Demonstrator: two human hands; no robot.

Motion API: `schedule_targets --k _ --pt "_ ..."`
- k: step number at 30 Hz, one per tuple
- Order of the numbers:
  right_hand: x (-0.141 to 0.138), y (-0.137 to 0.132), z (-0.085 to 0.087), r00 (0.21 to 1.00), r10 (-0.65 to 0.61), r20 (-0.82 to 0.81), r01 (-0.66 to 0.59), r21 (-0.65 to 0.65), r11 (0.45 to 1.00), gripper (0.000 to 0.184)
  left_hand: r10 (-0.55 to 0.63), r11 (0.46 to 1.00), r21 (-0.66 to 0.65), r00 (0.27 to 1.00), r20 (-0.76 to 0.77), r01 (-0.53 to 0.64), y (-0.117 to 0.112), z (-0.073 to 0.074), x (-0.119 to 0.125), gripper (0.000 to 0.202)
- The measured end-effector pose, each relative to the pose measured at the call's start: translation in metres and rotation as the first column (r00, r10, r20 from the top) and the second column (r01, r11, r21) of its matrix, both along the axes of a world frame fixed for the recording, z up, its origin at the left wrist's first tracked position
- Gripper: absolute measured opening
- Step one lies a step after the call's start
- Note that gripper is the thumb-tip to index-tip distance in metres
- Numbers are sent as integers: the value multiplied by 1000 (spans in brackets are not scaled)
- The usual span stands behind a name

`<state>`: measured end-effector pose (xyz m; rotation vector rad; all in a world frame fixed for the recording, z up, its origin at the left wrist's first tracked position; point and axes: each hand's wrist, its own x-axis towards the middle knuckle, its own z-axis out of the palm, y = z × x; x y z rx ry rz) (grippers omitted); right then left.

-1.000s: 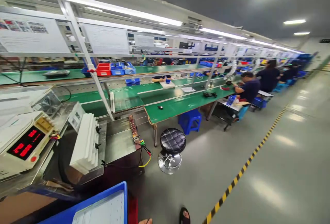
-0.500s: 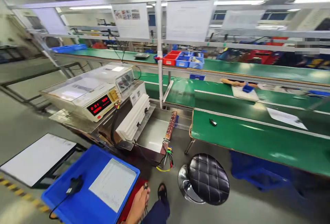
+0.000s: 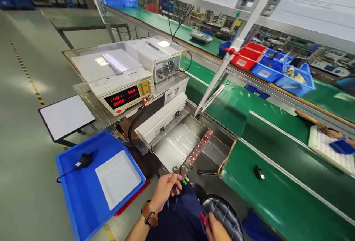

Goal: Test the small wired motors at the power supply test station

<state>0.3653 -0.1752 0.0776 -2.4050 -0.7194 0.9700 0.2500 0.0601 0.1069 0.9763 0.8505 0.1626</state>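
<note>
Thin wires [image 3: 176, 196] drooping from left hand [image 3: 166, 188], brown strip [image 3: 200, 147] slanting away rightward

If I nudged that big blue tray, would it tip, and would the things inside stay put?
The blue tray looks broad and shallow, so it probably wouldn't tip easily, though what supports it is mostly hidden. The corded black device and white sheet seem to lie loose on its smooth-looking floor, so both might slide.
</note>
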Motion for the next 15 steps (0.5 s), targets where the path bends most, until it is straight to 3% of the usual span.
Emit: schedule_targets --k 3,5,7,11,15 --pt "43 65 24 983 90 -158 -64 163 985 29 37 999 -8 999 15 -37 5 -1 17 78" --pt "60 114 37 955 93 -282 -11 279 960 42 47 999 9 999 9 -47 6 -1 26 76" --pt "70 156 40 884 114 -454 51 335 941 54 34 997 62 999 3 -35 7 -3 34 72" --pt "88 196 14 743 217 -633 -2 323 947 54 41 981 193 998 -56 -30 -3 -17 49 65" --pt "118 196 -23 775 302 -556 -147 306 941 56 227 948 273 947 -227 -162 -27 -49 71 55"
